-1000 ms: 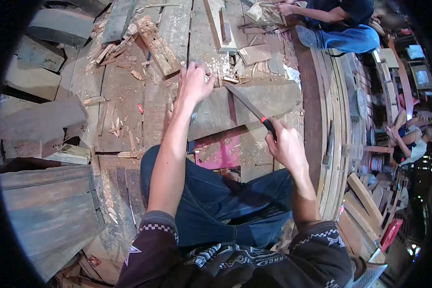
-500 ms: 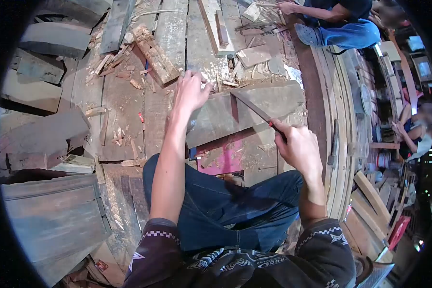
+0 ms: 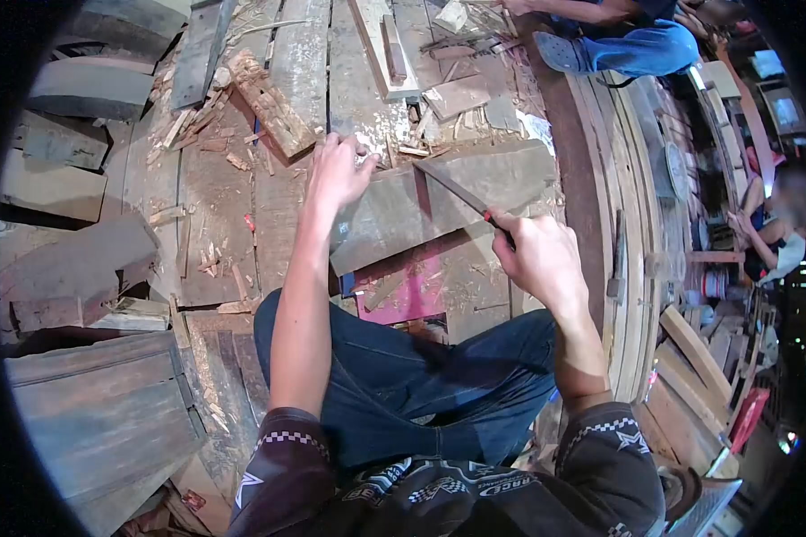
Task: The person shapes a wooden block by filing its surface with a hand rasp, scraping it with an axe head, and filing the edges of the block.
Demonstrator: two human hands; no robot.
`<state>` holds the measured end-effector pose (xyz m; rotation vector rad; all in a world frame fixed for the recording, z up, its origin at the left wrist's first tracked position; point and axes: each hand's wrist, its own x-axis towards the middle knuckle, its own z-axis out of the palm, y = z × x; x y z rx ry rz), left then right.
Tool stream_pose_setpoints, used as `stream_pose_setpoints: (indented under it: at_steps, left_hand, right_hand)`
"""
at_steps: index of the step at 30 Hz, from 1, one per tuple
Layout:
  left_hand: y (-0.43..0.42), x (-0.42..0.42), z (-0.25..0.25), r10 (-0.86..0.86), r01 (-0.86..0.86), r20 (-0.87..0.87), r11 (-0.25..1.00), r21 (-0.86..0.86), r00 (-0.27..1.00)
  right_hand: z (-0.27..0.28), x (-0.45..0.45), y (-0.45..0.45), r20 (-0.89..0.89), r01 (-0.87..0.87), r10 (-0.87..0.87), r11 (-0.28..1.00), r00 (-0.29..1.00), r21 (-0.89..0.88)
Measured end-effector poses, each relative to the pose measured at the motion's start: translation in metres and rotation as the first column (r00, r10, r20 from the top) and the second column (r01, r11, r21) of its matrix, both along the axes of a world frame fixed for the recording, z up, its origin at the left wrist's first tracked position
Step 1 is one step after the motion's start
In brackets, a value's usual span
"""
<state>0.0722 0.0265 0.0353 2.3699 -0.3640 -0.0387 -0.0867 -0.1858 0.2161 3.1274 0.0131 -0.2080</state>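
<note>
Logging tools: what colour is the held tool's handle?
The visible handle is black with a red collar, in the head view.

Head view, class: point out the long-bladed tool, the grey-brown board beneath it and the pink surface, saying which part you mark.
Long-bladed tool (image 3: 457,192): head view, on the blade.
Grey-brown board (image 3: 448,207): head view, middle of its broad face.
Pink surface (image 3: 411,292): head view, its exposed part.

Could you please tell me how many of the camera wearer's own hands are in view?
2: the left hand at the grey board's far left corner, and the right hand gripping a long-bladed tool over that board. Neither is hidden.
</note>
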Motion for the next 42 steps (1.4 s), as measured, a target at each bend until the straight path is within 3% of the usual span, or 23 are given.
stream_pose_setpoints:
  at_steps: [9,13,14,18,21,22,24,30,33,38,41,42]
  left_hand:
    - [0.001,0.004,-0.002,0.019,-0.018,-0.026,1.0,0.026,0.999]
    - [0.001,0.002,-0.003,0.023,-0.023,-0.015,1.0,0.013,1.0]
    - [-0.001,0.001,-0.005,0.031,-0.031,0.0,1.0,-0.001,1.0]
    - [0.002,0.003,0.0,-0.001,0.005,-0.088,0.999,0.046,0.996]
    - [0.002,0.004,0.004,-0.007,0.011,-0.093,0.999,0.052,0.996]
    - [-0.001,0.003,0.001,0.003,-0.002,-0.053,0.999,0.036,0.999]
    - [-0.004,0.001,-0.003,-0.022,0.023,-0.064,1.0,0.016,0.998]
    - [0.003,0.001,0.008,-0.02,0.028,-0.155,0.998,0.054,0.988]
    - [-0.002,-0.001,0.006,-0.014,0.015,-0.083,1.0,0.018,0.996]
    - [-0.003,-0.003,-0.004,-0.038,0.045,-0.107,0.997,0.064,0.994]
    - [0.001,0.001,0.004,-0.052,0.063,-0.138,0.995,0.075,0.989]
    - [-0.001,0.0,0.005,-0.04,0.045,-0.095,0.998,0.049,0.995]
  right_hand:
    - [-0.008,-0.002,-0.012,-0.035,0.079,-0.075,0.99,0.997,0.117]
    - [-0.044,0.019,-0.013,-0.018,0.097,-0.095,0.981,0.995,0.17]
    - [-0.052,0.023,-0.011,-0.007,0.036,-0.036,0.993,0.999,0.117]
    - [-0.042,-0.005,-0.002,0.001,0.054,-0.055,0.984,0.998,0.167]
    - [-0.039,-0.001,0.004,-0.11,0.124,-0.11,0.983,0.988,0.133]
    - [-0.062,0.003,-0.005,0.094,0.004,-0.023,0.979,0.995,0.203]
    - [-0.084,0.024,-0.018,0.051,-0.006,-0.003,0.984,0.999,0.178]
    - [-0.049,-0.006,0.0,-0.055,0.083,-0.076,0.986,0.996,0.145]
    - [-0.08,0.016,0.0,0.011,0.042,-0.044,0.991,0.999,0.128]
    - [-0.066,0.022,-0.006,0.049,-0.042,0.036,0.989,0.998,0.139]
    - [-0.069,0.011,0.0,0.02,0.04,-0.045,0.977,0.999,0.208]
    - [-0.077,0.019,0.002,0.021,0.037,-0.04,0.988,0.999,0.153]
